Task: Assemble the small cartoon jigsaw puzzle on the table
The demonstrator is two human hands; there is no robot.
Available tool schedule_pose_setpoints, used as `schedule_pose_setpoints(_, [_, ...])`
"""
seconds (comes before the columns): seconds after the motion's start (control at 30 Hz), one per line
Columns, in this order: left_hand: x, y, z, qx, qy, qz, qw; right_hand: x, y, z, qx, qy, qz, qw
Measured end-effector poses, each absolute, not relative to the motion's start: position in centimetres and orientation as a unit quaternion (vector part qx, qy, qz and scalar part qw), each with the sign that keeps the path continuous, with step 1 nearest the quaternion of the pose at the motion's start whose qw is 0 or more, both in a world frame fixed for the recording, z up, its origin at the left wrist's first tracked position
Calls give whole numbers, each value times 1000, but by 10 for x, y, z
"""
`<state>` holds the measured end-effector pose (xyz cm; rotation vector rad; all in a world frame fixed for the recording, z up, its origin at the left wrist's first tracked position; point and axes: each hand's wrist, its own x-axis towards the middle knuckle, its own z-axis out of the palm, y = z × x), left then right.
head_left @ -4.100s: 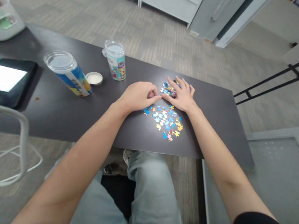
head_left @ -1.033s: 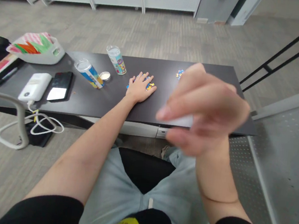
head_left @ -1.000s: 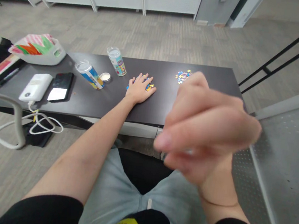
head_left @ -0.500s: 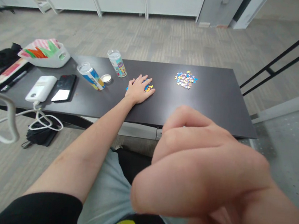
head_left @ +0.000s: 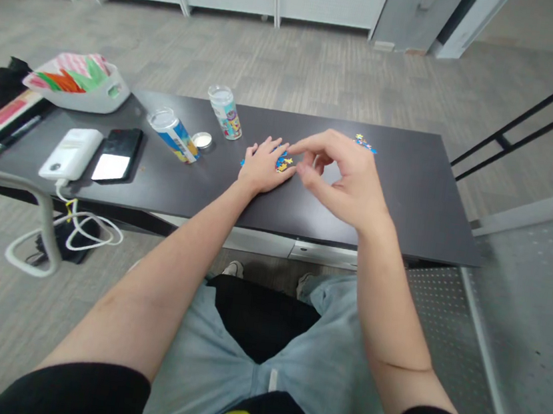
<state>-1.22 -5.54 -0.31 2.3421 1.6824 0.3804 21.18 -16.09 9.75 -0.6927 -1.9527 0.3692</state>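
Note:
My left hand (head_left: 261,168) lies flat with fingers spread over a small pile of blue and yellow jigsaw puzzle pieces (head_left: 284,162), hiding much of it. Close to its right side, my right hand (head_left: 348,175) hovers over the table, index finger and thumb apart and pointing at that pile; nothing shows between them, and the other fingers are curled. Behind the right hand, a second pile of jigsaw puzzle pieces (head_left: 365,143) is mostly hidden. Left of the piles stand a clear-topped canister with a colourful label (head_left: 227,117) and a blue and yellow canister (head_left: 177,138).
A round metal lid (head_left: 202,140) lies beside the canisters on the dark table (head_left: 419,197). Farther left are a black phone (head_left: 117,155), a white power bank (head_left: 71,153) with a cable, and a white basket (head_left: 88,100). A black metal frame (head_left: 534,121) rises at the right.
My right hand has moved from close before the camera, fingers curled, out over the table beside my left hand. My left hand stays on the pile. The view has shifted slightly.

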Motion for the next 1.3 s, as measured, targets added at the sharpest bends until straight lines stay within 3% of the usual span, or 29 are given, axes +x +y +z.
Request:
schedule_pose_setpoints(0.13, [-11,-59,2,804,571,110,123,226,-117,42,-496,-786,209,304])
schedule_pose_setpoints(0.23, [-12,-60,2,804,567,126,127,221,-109,19,-554,-785,214,178])
schedule_pose_setpoints(0.47, [-22,-61,-10,814,532,206,105,198,-93,11,-601,-772,185,87])
schedule_pose_setpoints(0.9, [-56,-91,-18,844,480,211,108,279,-101,5,-542,-755,300,215])
schedule_pose_setpoints(1.3, [-70,-102,14,876,425,174,148,290,-98,4,-568,-708,347,235])
